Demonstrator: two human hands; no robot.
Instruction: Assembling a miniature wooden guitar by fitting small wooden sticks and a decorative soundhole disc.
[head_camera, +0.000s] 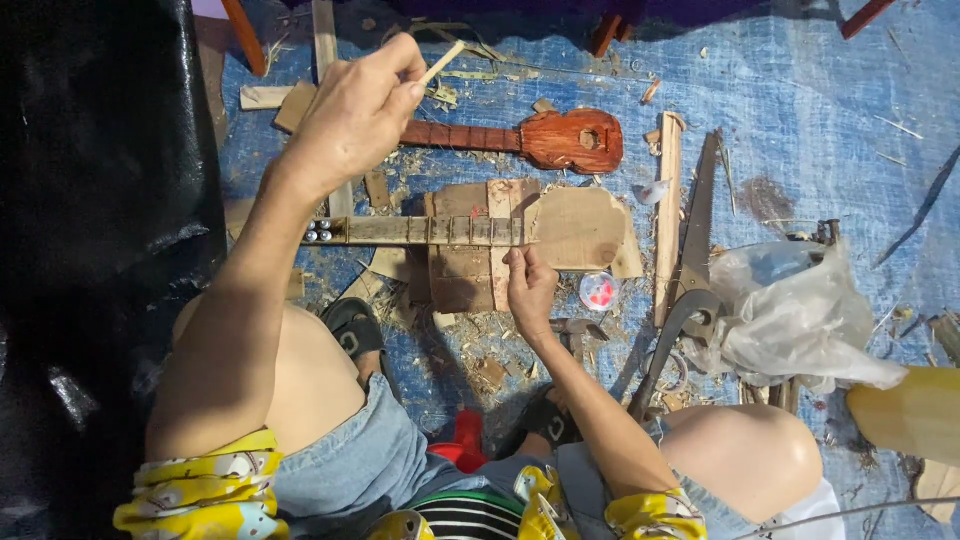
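A blue tarp (800, 90) strewn with shavings is spread over the floor. An unfinished small guitar (470, 231) is pinned there by the right hand (529, 283); a thin stick (441, 62) is pinched aloft in the left hand (352, 118). Beyond, a finished red-brown guitar (540, 139) and, rightward, a handsaw (690, 265) are seen.

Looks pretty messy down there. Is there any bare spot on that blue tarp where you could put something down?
Barest is the blue tarp at upper right, between the saw and the red-brown ukulele, with only stray chips. It is crowded around the unfinished instrument under the right hand, amid scraps and shavings, and by the plastic bag. The left hand is raised, holding a small stick.
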